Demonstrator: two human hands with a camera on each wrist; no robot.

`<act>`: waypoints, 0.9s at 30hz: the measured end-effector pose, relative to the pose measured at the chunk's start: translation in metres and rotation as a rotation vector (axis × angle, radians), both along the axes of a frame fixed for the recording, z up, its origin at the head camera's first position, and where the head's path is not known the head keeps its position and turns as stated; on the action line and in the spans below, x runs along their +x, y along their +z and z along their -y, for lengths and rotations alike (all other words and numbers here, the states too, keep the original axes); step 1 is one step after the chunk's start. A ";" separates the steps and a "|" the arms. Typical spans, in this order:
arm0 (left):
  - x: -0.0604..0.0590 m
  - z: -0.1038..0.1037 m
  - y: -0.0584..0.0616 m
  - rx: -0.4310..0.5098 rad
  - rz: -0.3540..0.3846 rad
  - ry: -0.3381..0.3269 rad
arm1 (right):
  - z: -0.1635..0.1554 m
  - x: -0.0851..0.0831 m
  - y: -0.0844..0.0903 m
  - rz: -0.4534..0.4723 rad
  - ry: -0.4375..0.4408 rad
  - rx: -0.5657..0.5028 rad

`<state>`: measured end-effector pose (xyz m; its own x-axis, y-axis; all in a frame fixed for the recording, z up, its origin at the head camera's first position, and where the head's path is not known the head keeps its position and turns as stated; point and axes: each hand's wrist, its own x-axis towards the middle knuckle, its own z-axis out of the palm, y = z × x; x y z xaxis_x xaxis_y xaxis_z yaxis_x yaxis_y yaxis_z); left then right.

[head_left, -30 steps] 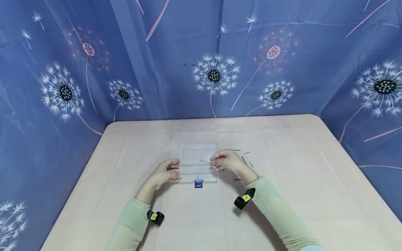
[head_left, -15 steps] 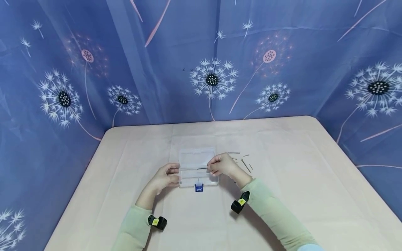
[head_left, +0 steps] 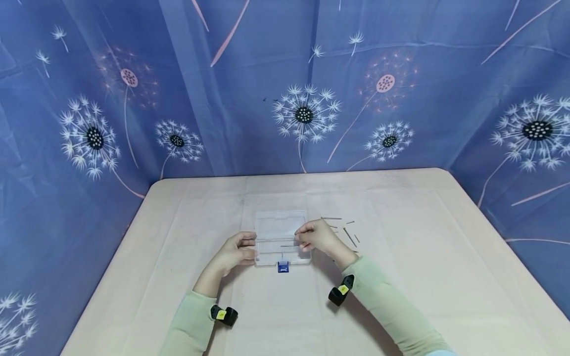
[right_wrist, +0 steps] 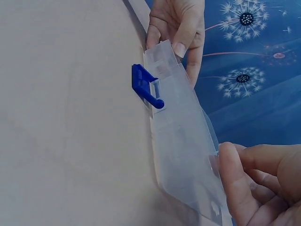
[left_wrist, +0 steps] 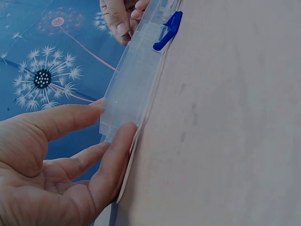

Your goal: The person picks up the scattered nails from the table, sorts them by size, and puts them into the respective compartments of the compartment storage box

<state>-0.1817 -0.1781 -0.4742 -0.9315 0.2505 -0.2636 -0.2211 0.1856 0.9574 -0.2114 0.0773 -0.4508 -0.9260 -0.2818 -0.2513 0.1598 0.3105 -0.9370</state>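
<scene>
A clear plastic box [head_left: 267,259] lies on the table with its lid [head_left: 279,223] swung back and a blue latch [head_left: 283,267] at its front. At the box's left end, my left hand [head_left: 233,251] holds it between thumb and fingers. My right hand [head_left: 319,236] is over the box's right end, fingertips pinched on a thin metal nail [head_left: 288,245]. The nail lies crosswise over the open compartment, its right end hidden by the fingers. In the right wrist view, the right fingertips [right_wrist: 228,153] are right at the box's edge.
Several loose nails of different lengths, including a long one [head_left: 350,237], are scattered right of the box, partly behind the right hand. A pale cloth covers the table [head_left: 401,207]. A blue dandelion-print curtain [head_left: 240,99] stands along its back and sides.
My right hand has moved slightly left and toward the box's front, bringing the nail from near the lid hinge to over the open compartment. The left hand stays at the box's left end.
</scene>
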 end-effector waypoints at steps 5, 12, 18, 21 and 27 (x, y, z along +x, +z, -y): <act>0.001 0.000 0.000 -0.003 -0.006 0.000 | -0.003 0.002 -0.002 -0.028 0.020 -0.025; 0.003 -0.001 0.003 -0.025 -0.003 0.003 | -0.014 0.015 0.011 -0.158 0.059 -0.011; 0.002 -0.002 0.001 -0.004 0.011 0.012 | -0.032 0.015 0.007 -0.351 0.076 0.106; 0.001 -0.002 0.000 0.003 0.022 0.021 | -0.040 0.018 0.008 -0.409 0.073 0.185; 0.002 -0.001 0.000 0.005 0.047 0.030 | -0.054 0.025 0.007 -0.474 0.092 0.278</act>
<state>-0.1797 -0.1767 -0.4743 -0.9254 0.2237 -0.3060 -0.2712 0.1735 0.9468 -0.1864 0.1316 -0.4437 -0.9304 -0.3497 0.1100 -0.2986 0.5487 -0.7808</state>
